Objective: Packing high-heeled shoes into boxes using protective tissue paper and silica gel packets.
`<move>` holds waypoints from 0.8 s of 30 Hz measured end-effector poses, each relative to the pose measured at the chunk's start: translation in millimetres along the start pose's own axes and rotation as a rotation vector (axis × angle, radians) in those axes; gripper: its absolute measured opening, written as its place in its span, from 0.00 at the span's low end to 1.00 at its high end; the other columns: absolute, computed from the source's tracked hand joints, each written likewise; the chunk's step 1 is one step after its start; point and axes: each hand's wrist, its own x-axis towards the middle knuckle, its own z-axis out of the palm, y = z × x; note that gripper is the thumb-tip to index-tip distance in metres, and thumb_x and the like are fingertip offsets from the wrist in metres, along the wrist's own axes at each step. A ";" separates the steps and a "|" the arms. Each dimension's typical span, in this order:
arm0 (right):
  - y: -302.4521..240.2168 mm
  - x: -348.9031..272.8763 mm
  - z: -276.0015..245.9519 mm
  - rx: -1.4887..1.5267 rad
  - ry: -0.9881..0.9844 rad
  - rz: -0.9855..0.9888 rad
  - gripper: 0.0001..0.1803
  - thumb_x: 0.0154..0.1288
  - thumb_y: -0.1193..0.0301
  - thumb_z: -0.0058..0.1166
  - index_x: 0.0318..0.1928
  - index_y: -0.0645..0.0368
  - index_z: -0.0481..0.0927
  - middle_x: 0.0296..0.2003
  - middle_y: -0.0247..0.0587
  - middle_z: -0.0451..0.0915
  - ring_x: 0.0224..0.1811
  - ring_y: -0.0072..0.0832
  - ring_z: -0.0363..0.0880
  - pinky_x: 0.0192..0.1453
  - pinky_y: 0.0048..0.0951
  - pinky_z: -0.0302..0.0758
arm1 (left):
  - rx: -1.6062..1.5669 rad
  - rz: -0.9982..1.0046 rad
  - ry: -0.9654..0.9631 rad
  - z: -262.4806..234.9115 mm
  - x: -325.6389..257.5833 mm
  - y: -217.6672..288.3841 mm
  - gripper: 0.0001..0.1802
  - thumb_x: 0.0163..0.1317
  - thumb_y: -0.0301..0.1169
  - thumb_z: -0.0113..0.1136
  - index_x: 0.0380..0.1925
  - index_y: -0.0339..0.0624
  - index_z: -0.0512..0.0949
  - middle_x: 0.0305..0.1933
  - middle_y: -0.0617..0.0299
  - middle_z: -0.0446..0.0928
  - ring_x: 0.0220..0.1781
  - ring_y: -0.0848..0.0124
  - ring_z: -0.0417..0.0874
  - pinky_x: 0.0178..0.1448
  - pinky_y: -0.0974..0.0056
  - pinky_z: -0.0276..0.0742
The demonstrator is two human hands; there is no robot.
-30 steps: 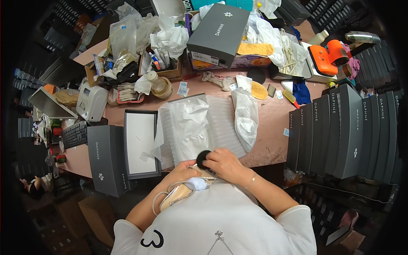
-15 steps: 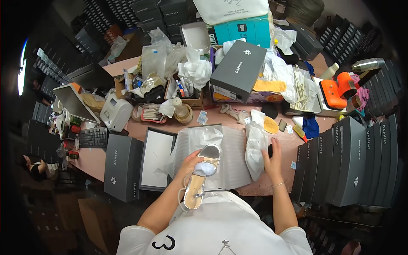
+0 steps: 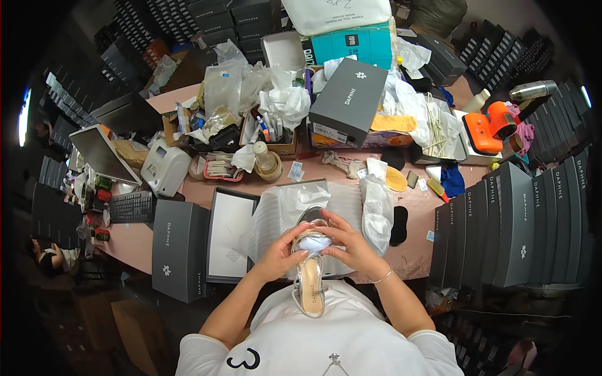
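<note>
A silver strappy sandal [image 3: 311, 289] is held between my two hands, its tan insole facing up and its heel end toward my shirt. My left hand [image 3: 280, 255] grips the left side of its front part, fingers curled. From the other side, my right hand [image 3: 352, 248] closes on the front straps, with its thumb by a pale ball of stuffing [image 3: 313, 243] under them. Beneath the hands lies an open box lined with white wrapping sheet [image 3: 279, 213]. A bundle in white tissue [image 3: 376, 219] rests along its right side, next to a black oval pad [image 3: 399, 225].
A grey shoebox [image 3: 177, 250] and a box lid with a white inside [image 3: 229, 233] stand at the left. Several grey shoeboxes [image 3: 501, 232] line the right. Farther back are a bottle [image 3: 266, 161], a tilted grey box [image 3: 349, 103], a label printer [image 3: 164, 168] and an orange device [image 3: 489, 131].
My right hand has come left from beside the tissue bundle and taken hold of the sandal's front. The sandal has turned more upright and shifted slightly right. The black pad now shows fully.
</note>
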 end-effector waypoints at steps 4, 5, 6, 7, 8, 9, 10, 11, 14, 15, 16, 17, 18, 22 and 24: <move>-0.7 6.6 11.0 -0.227 0.143 -0.046 0.25 0.55 0.82 0.61 0.56 0.58 0.75 0.64 0.46 0.64 0.56 0.38 0.75 0.50 0.30 0.81 | 0.054 0.031 0.059 -4.2 -1.0 -11.1 0.28 0.64 0.19 0.54 0.65 0.36 0.64 0.66 0.53 0.64 0.66 0.69 0.67 0.67 0.65 0.64; -0.7 6.5 11.5 -0.272 0.137 -0.058 0.25 0.55 0.82 0.61 0.55 0.58 0.75 0.61 0.45 0.66 0.54 0.36 0.76 0.49 0.30 0.81 | 0.059 0.047 0.093 -1.8 -0.7 -13.9 0.27 0.64 0.20 0.55 0.64 0.37 0.65 0.66 0.53 0.64 0.65 0.69 0.68 0.67 0.66 0.65; 1.1 4.5 11.9 -0.313 0.135 -0.065 0.24 0.55 0.81 0.61 0.54 0.58 0.76 0.59 0.45 0.68 0.53 0.35 0.77 0.48 0.29 0.82 | 0.098 0.050 0.103 0.6 -0.5 -11.4 0.28 0.63 0.19 0.55 0.64 0.38 0.65 0.65 0.53 0.64 0.65 0.69 0.68 0.67 0.66 0.65; 2.5 3.2 12.1 -0.354 0.133 -0.071 0.24 0.55 0.81 0.61 0.54 0.58 0.76 0.57 0.44 0.70 0.51 0.33 0.78 0.47 0.28 0.82 | 0.137 0.053 0.113 3.9 -1.2 -5.7 0.28 0.63 0.19 0.55 0.65 0.39 0.65 0.65 0.53 0.65 0.65 0.69 0.68 0.66 0.66 0.65; 2.0 3.2 13.6 -0.372 0.155 -0.051 0.24 0.55 0.80 0.62 0.54 0.58 0.75 0.55 0.43 0.71 0.50 0.33 0.78 0.47 0.28 0.82 | 0.176 0.056 0.123 6.5 -0.9 -3.4 0.29 0.63 0.19 0.55 0.65 0.40 0.65 0.64 0.52 0.65 0.65 0.69 0.68 0.66 0.66 0.65; -1.5 5.1 16.8 -0.389 0.177 -0.037 0.25 0.55 0.79 0.63 0.54 0.57 0.75 0.53 0.43 0.72 0.50 0.33 0.78 0.46 0.28 0.82 | 0.180 0.080 0.162 6.7 0.0 -5.8 0.28 0.62 0.19 0.56 0.63 0.40 0.66 0.64 0.53 0.65 0.65 0.68 0.68 0.66 0.66 0.65; -5.3 6.7 19.1 -0.405 0.198 -0.023 0.25 0.54 0.78 0.64 0.54 0.57 0.74 0.51 0.42 0.74 0.49 0.33 0.78 0.45 0.28 0.82 | 0.184 0.103 0.200 6.9 0.5 -11.4 0.27 0.62 0.20 0.57 0.62 0.40 0.68 0.64 0.53 0.65 0.65 0.68 0.68 0.66 0.66 0.65; -9.6 7.5 20.3 -0.357 0.201 -0.018 0.25 0.54 0.77 0.64 0.55 0.57 0.74 0.50 0.42 0.74 0.49 0.33 0.78 0.45 0.28 0.82 | 0.187 0.126 0.239 7.8 0.8 -16.2 0.26 0.61 0.20 0.58 0.60 0.40 0.69 0.64 0.53 0.64 0.65 0.67 0.68 0.66 0.66 0.65; -15.4 10.9 16.5 -0.300 0.173 0.001 0.26 0.54 0.75 0.65 0.54 0.58 0.72 0.48 0.41 0.74 0.48 0.33 0.78 0.46 0.28 0.82 | 0.284 0.187 0.422 14.7 4.8 -24.3 0.20 0.56 0.20 0.62 0.50 0.39 0.72 0.62 0.54 0.64 0.61 0.67 0.70 0.64 0.66 0.66; -12.7 9.7 10.7 -0.337 0.135 0.016 0.26 0.54 0.75 0.66 0.54 0.58 0.72 0.48 0.41 0.74 0.49 0.33 0.78 0.47 0.28 0.82 | 0.230 0.160 0.412 15.5 6.1 -26.0 0.19 0.55 0.20 0.62 0.47 0.39 0.72 0.61 0.54 0.64 0.59 0.67 0.70 0.62 0.66 0.67; -9.9 9.1 7.0 -0.374 0.096 0.030 0.26 0.54 0.75 0.66 0.54 0.59 0.71 0.48 0.41 0.74 0.49 0.33 0.78 0.48 0.29 0.81 | 0.177 0.133 0.403 15.9 7.9 -27.1 0.18 0.54 0.20 0.63 0.44 0.40 0.71 0.60 0.54 0.64 0.57 0.68 0.70 0.61 0.67 0.67; -6.8 9.2 6.1 -0.342 0.108 0.056 0.25 0.54 0.75 0.66 0.52 0.59 0.71 0.47 0.41 0.74 0.49 0.33 0.78 0.48 0.29 0.81 | 0.124 0.105 0.394 16.0 9.3 -27.5 0.16 0.53 0.20 0.64 0.41 0.40 0.71 0.59 0.54 0.64 0.55 0.68 0.70 0.60 0.67 0.68; -3.8 9.6 5.4 -0.308 0.123 0.080 0.24 0.53 0.75 0.67 0.50 0.60 0.72 0.47 0.41 0.74 0.48 0.32 0.78 0.48 0.29 0.81 | 0.224 0.107 0.379 15.0 11.0 -25.1 0.16 0.52 0.19 0.64 0.40 0.40 0.70 0.58 0.54 0.65 0.54 0.68 0.71 0.58 0.67 0.69; -2.5 10.5 4.0 -0.288 0.144 0.107 0.21 0.52 0.75 0.68 0.44 0.62 0.71 0.42 0.40 0.74 0.45 0.30 0.78 0.46 0.29 0.81 | 0.390 0.093 0.353 11.9 12.8 -20.2 0.17 0.52 0.20 0.66 0.39 0.39 0.69 0.55 0.54 0.67 0.49 0.68 0.73 0.52 0.66 0.73; 6.5 12.1 2.7 -0.334 0.138 0.103 0.21 0.51 0.74 0.68 0.43 0.60 0.71 0.38 0.41 0.75 0.39 0.34 0.77 0.40 0.31 0.77 | 0.447 0.072 0.351 11.3 13.1 -17.3 0.17 0.52 0.20 0.66 0.39 0.38 0.69 0.54 0.54 0.68 0.47 0.68 0.74 0.50 0.66 0.74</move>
